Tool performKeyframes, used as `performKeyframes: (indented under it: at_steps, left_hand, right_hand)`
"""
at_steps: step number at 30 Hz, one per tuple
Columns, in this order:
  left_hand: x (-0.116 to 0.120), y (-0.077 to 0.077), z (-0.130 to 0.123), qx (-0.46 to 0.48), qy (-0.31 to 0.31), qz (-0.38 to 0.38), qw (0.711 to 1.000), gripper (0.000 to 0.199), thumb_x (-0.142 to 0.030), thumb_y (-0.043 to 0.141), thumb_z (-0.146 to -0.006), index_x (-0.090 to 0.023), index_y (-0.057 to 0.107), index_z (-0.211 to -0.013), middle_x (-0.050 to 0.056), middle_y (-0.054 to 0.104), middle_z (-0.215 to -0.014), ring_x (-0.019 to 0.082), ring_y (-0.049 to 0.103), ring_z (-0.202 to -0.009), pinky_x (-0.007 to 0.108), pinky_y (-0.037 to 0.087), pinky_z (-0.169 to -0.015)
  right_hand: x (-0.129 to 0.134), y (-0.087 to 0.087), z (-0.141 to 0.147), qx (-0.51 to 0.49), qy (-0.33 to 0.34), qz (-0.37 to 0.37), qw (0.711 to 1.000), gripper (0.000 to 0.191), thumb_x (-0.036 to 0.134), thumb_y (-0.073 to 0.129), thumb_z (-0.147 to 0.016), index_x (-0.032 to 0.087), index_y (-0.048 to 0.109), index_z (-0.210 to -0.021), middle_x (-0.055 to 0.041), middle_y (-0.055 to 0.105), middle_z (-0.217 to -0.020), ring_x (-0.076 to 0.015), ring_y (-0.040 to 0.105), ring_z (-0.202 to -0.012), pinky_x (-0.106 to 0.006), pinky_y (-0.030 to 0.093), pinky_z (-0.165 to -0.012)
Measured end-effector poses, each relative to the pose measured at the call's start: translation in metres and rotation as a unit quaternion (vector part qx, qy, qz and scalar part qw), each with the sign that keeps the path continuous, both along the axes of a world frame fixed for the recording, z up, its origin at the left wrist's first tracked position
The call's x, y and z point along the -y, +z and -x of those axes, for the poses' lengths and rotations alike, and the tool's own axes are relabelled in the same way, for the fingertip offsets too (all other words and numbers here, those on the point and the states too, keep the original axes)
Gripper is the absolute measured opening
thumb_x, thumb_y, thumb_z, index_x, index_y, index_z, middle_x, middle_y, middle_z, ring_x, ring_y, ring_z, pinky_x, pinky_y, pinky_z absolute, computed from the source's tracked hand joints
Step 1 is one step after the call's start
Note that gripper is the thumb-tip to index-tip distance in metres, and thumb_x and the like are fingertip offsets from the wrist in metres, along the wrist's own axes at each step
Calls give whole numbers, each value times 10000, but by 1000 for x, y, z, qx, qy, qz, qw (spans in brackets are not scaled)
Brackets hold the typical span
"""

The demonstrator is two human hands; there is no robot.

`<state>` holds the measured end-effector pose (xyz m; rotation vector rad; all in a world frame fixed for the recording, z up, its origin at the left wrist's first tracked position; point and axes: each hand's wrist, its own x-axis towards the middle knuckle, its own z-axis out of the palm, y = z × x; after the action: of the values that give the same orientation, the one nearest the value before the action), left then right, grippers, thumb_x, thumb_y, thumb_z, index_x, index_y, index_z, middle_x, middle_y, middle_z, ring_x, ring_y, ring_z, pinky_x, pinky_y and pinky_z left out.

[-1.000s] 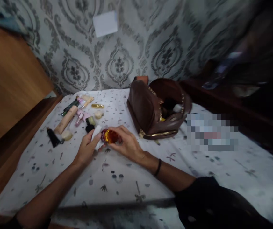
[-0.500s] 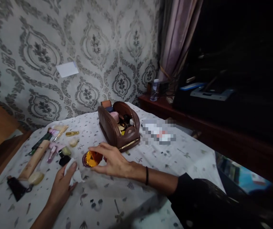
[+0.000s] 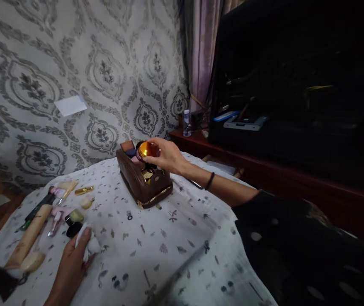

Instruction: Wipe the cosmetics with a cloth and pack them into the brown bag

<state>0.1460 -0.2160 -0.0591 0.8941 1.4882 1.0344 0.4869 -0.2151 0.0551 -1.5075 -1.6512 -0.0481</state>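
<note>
My right hand (image 3: pixel 169 156) grips a small round jar (image 3: pixel 144 150) with a shiny gold end, thumb and fingers on its sides. It holds the jar over the open top of a brown cosmetics bag (image 3: pixel 140 185). Inside the bag sit several items, one of them pink and one dark blue; my hand covers part of the opening. At the lower left, my left hand (image 3: pixel 73 259) is closed around a crumpled white tissue (image 3: pixel 90 245). Just beyond that tissue lie a black round lid (image 3: pixel 74 230) and a small greenish jar (image 3: pixel 74 217).
Left on the patterned cloth (image 3: pixel 156 263) lie a beige tube (image 3: pixel 30 233), a gold tube (image 3: pixel 84 190), a pink bottle (image 3: pixel 55 223), a black tube (image 3: pixel 1 280) and brushes. A clear bottle (image 3: pixel 187 123) stands on the dark red furniture beside a black screen (image 3: pixel 296 85).
My right hand has carried the jar from the cloth up and forward over the bag. My left hand keeps the tissue near the same spot. The view has turned slightly right.
</note>
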Motion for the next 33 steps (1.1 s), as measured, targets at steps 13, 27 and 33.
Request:
performKeyframes:
  at_steps: [13, 27, 33]
  left_hand:
    - [-4, -5, 6, -4, -50, -4, 999, 536, -571, 876, -462, -212, 651, -791, -38, 643, -689, 145, 614, -644, 206, 527, -561]
    - [3, -8, 2, -6, -65, -31, 997, 419, -496, 855, -613, -240, 669, -889, -44, 686, -728, 147, 652, -668, 189, 504, -553]
    - [4, -8, 2, -1, -54, -26, 998, 469, -522, 866, -581, -236, 681, -903, -38, 692, -749, 153, 658, -677, 200, 526, -574]
  right_hand:
    - [-31, -3, 12, 319, -4, 156, 935, 371, 438, 734, -808, 156, 753, -1047, -167, 617, -1181, -324, 493, -1125, -385, 372, -885]
    - [-63, -14, 16, 374, -13, 145, 916, 316, 211, 523, -906, 141, 733, -1131, -194, 647, -1184, -345, 479, -1155, -436, 358, -929]
    - [-64, -14, 16, 378, -7, 152, 913, 323, 213, 538, -879, 153, 733, -1130, -189, 663, -1164, -344, 493, -1133, -436, 358, -908]
